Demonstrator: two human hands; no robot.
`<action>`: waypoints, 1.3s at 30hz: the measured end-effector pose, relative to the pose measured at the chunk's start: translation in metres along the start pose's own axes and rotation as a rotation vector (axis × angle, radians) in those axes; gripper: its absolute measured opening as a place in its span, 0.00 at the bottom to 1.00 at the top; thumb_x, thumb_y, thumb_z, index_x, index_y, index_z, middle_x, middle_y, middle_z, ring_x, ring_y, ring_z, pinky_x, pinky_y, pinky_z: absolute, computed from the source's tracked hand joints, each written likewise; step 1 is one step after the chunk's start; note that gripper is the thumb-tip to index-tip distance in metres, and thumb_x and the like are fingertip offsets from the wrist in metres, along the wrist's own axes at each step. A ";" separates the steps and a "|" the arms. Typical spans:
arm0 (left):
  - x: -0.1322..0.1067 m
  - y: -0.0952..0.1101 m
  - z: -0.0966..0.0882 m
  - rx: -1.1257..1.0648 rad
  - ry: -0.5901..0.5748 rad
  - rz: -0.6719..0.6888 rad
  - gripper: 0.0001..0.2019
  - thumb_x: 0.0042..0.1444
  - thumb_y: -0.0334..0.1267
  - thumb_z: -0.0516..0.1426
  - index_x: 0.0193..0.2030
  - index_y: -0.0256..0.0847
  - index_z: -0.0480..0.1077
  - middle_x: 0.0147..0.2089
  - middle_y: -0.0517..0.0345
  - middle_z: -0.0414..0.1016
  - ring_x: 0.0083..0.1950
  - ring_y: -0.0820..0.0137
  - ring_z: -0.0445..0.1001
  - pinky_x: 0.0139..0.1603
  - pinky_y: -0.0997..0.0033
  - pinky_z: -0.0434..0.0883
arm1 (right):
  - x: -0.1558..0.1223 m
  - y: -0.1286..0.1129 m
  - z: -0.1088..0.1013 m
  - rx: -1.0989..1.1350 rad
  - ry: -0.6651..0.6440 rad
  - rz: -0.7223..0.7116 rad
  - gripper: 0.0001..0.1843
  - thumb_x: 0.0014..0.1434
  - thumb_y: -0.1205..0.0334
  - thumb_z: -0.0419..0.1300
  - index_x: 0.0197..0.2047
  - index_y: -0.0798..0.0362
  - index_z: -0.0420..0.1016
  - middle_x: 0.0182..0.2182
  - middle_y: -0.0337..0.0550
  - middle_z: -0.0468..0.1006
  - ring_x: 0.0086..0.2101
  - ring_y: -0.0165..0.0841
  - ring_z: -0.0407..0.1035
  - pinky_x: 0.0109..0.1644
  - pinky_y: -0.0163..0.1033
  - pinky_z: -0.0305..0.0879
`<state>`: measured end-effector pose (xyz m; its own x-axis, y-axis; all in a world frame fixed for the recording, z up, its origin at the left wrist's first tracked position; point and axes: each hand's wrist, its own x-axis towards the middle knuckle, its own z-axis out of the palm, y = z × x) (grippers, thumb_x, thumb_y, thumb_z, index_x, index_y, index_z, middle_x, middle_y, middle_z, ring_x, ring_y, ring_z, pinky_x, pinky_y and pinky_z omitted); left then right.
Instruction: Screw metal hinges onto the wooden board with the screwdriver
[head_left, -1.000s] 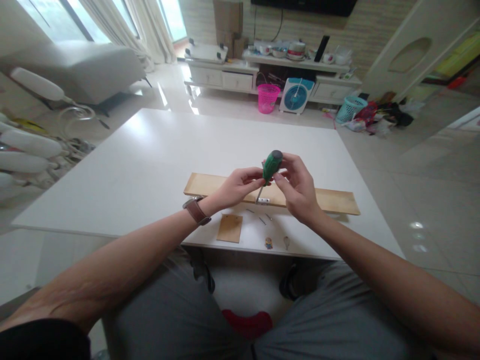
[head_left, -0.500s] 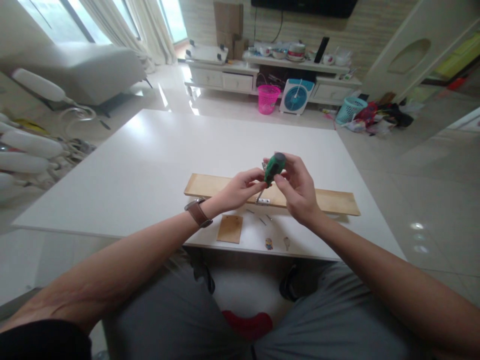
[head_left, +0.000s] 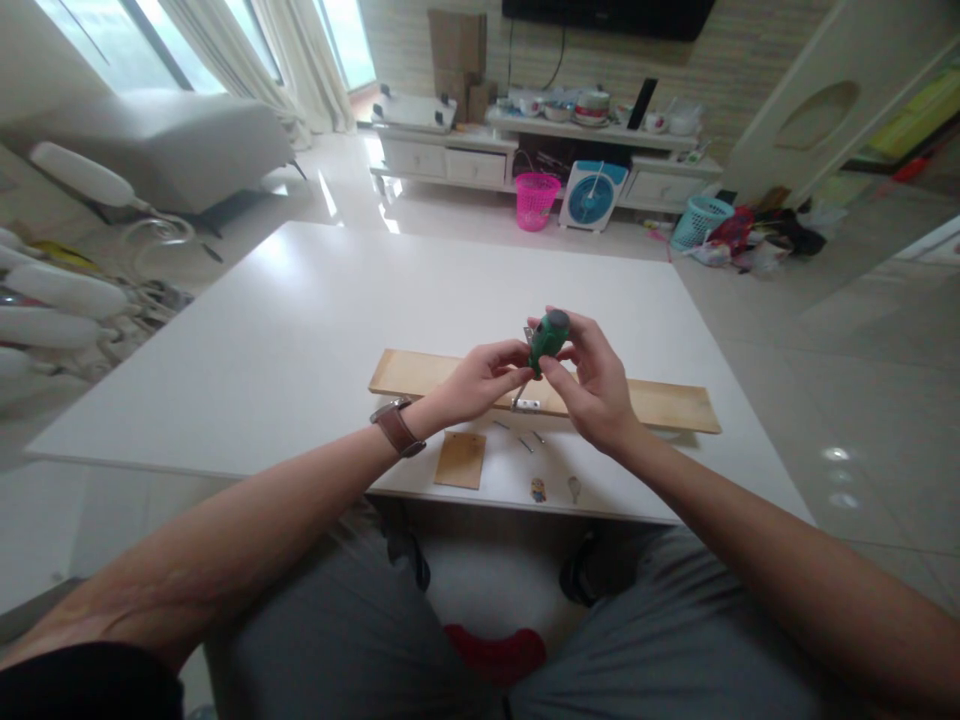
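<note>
My right hand (head_left: pixel 596 385) is closed round the green and black handle of a screwdriver (head_left: pixel 550 335). The shaft slants down to a small silver hinge (head_left: pixel 527 405) at the near edge of a long wooden board (head_left: pixel 667 402). From the left, the fingertips of my left hand (head_left: pixel 487 380) pinch the screwdriver where handle meets shaft. Another metal leaf stands up behind the handle, partly hidden by my fingers. Several screws (head_left: pixel 526 443) lie on the table just in front of the board.
Near the front edge of the white table (head_left: pixel 247 400) lie a small square wooden piece (head_left: pixel 460 460), a cartoon figure tag (head_left: pixel 538 489) and a key (head_left: pixel 574 488). Beyond the table stand a pink basket (head_left: pixel 535 203) and a blue fan (head_left: pixel 592 195).
The screwdriver handle has turned slightly in my right hand, and the right thumb and fingers have shifted on it. My left hand and the board stay almost where they were.
</note>
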<state>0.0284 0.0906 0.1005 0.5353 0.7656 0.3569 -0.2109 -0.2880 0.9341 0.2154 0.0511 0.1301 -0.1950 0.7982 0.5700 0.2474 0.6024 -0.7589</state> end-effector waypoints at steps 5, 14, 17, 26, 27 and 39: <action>0.000 0.000 0.001 0.027 0.057 0.000 0.17 0.58 0.50 0.71 0.44 0.39 0.78 0.43 0.53 0.81 0.48 0.63 0.79 0.54 0.60 0.77 | 0.002 0.002 0.003 -0.004 0.058 -0.021 0.24 0.60 0.55 0.72 0.56 0.42 0.70 0.46 0.39 0.79 0.45 0.35 0.76 0.42 0.41 0.74; 0.001 0.000 -0.001 0.013 -0.018 0.011 0.18 0.64 0.53 0.65 0.48 0.38 0.80 0.49 0.48 0.83 0.52 0.61 0.79 0.57 0.59 0.75 | 0.001 0.001 -0.001 0.018 -0.002 0.033 0.25 0.68 0.54 0.63 0.66 0.41 0.65 0.60 0.46 0.77 0.56 0.41 0.76 0.49 0.46 0.76; 0.002 -0.001 -0.001 0.067 0.023 0.014 0.17 0.63 0.51 0.67 0.47 0.38 0.80 0.47 0.49 0.81 0.50 0.62 0.78 0.53 0.61 0.76 | 0.002 0.004 0.002 0.020 0.044 0.021 0.28 0.62 0.52 0.71 0.62 0.41 0.68 0.55 0.44 0.77 0.51 0.38 0.76 0.43 0.42 0.76; 0.000 0.003 0.001 0.011 -0.029 -0.002 0.18 0.63 0.52 0.66 0.48 0.40 0.79 0.49 0.50 0.82 0.53 0.60 0.78 0.58 0.58 0.75 | 0.002 0.002 0.001 -0.024 0.005 0.014 0.20 0.68 0.55 0.64 0.61 0.43 0.70 0.54 0.45 0.81 0.52 0.40 0.77 0.48 0.47 0.76; 0.000 0.003 0.001 0.003 -0.043 0.000 0.18 0.64 0.53 0.65 0.48 0.39 0.80 0.49 0.49 0.82 0.54 0.59 0.78 0.59 0.57 0.75 | 0.002 0.002 0.000 -0.019 -0.012 0.020 0.21 0.69 0.55 0.62 0.63 0.42 0.69 0.56 0.46 0.80 0.54 0.42 0.77 0.49 0.48 0.76; 0.000 -0.003 0.001 -0.014 0.038 -0.008 0.18 0.57 0.49 0.71 0.47 0.39 0.77 0.47 0.50 0.82 0.52 0.61 0.80 0.58 0.56 0.76 | 0.004 0.001 0.003 -0.050 0.060 0.007 0.18 0.60 0.63 0.69 0.52 0.45 0.74 0.44 0.38 0.80 0.43 0.35 0.76 0.43 0.42 0.74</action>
<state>0.0301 0.0910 0.0977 0.5054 0.7893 0.3487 -0.2180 -0.2742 0.9366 0.2122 0.0546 0.1311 -0.1359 0.8006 0.5836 0.2958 0.5950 -0.7473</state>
